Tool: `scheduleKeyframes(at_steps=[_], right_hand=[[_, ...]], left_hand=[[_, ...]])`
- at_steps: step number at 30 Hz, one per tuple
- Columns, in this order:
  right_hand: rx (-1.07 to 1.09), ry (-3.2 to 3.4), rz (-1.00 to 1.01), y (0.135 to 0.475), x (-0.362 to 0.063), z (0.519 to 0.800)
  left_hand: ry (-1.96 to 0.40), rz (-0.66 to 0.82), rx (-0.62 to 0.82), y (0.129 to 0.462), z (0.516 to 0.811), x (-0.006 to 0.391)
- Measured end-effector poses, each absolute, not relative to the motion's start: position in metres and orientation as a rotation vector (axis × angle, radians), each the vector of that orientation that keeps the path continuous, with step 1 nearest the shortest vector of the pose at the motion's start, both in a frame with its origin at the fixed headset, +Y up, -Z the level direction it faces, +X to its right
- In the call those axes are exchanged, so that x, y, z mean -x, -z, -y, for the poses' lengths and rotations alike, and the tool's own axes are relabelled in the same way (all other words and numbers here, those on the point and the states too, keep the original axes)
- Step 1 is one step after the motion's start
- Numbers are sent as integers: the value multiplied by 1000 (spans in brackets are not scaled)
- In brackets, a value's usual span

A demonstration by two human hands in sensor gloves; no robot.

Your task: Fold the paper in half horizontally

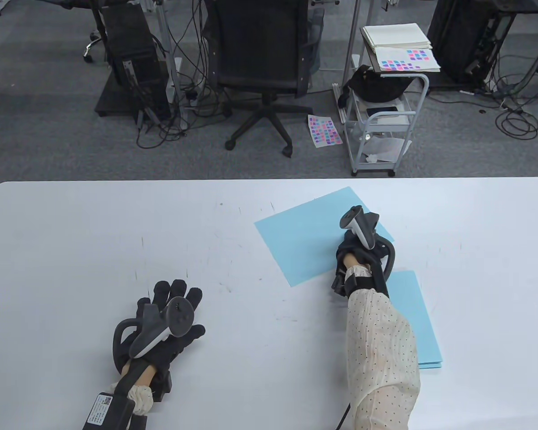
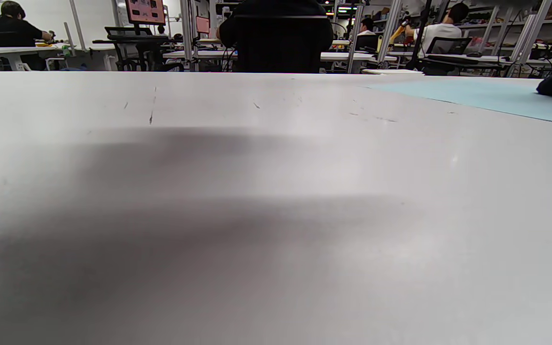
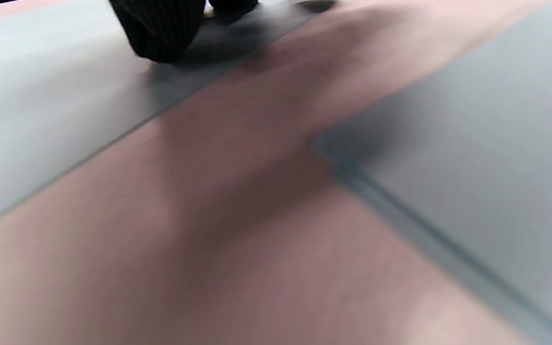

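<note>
A light blue sheet of paper [image 1: 305, 237] lies flat and askew on the white table [image 1: 116, 233], right of the middle. My right hand [image 1: 354, 244] rests on the sheet's right part, and the tracker hides its fingers in the table view. In the right wrist view a gloved fingertip [image 3: 161, 28] presses down on the sheet [image 3: 41, 120]. My left hand [image 1: 175, 309] lies flat on the bare table at the front left, fingers spread, holding nothing. In the left wrist view the sheet [image 2: 472, 93] shows at the far right and no left fingers show.
A stack of the same blue paper [image 1: 414, 313] lies at the front right, partly under my right forearm; its corner shows in the right wrist view [image 3: 472, 143]. Beyond the table's far edge stand an office chair [image 1: 262, 67] and a small cart [image 1: 381, 121].
</note>
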State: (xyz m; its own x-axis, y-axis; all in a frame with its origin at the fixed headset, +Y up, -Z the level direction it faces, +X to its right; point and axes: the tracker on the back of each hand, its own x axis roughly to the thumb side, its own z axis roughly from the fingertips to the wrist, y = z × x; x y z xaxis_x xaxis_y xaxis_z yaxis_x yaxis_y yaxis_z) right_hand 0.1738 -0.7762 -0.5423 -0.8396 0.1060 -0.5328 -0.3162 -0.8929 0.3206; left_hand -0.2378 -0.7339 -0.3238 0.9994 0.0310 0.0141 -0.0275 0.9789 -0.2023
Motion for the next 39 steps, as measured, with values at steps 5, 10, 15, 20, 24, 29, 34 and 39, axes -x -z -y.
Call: scheduleKeyframes(at_steps=[5,10,15,20,24,29,34,39], right_hand=[[605,-2779,-623,538,-153,776],[390,-2791,-658,530,-130,778],[217,-2824,-688,520,-112,778],[73,-2832,-688,509,-99,779],[4,-2810,-694,496,-92,780],[-115,-2797,-737,480,-83,781],[-215,-2798,-757,462,-74,781],[-301,-2800,-765,448,-66,780]], left_hand=[[-29,20,207,323,734,237],[-26,28,211,323,734,235],[-24,35,212,323,735,233],[-23,41,210,322,735,231],[-20,47,210,322,736,230],[-21,53,208,321,736,228],[-26,57,208,321,736,227],[-20,63,209,320,737,224]])
